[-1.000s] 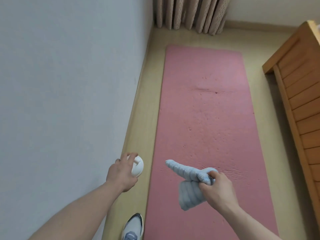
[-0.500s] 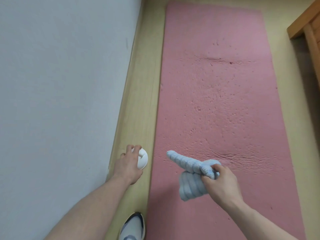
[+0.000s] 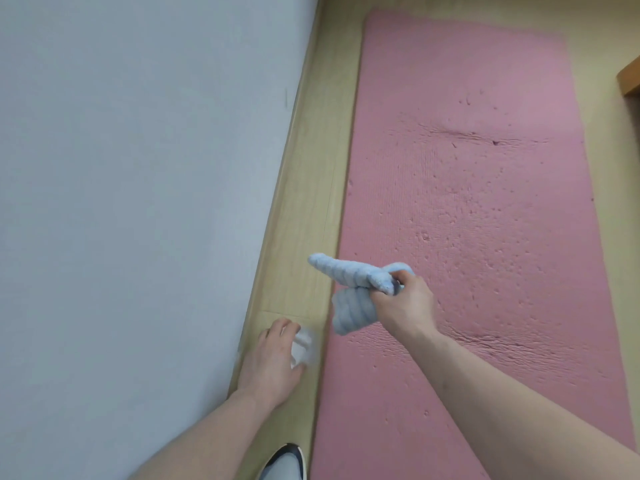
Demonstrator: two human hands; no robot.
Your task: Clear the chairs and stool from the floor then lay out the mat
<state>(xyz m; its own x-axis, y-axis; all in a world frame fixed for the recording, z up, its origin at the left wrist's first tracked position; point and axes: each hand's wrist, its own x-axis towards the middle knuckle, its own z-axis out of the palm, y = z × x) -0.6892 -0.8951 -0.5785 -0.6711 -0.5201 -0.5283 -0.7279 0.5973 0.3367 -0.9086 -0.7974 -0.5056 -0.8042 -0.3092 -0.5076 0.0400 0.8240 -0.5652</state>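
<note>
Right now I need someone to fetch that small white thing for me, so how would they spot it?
Find the pink mat on the floor; a bare floor strip runs between it and the grey wall. The white object, blurred, sits under the left hand there, unlike the blue cloth held over the mat.

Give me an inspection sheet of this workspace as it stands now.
Surface: light wood floor, a bare strip between wall and mat.
Job's things: pink mat unrolled flat, dented and creased; no chairs or stool in view.
Clutter: light blue towel held over the mat's left edge; white object low by the wall, blurred, kind unclear.
Grippers: left hand closed around the white object; right hand pinching the towel.
Cables: nothing seen.
Surroundings: pale wall on the left; wooden furniture corner far right; shoe toe at the bottom edge.
</note>
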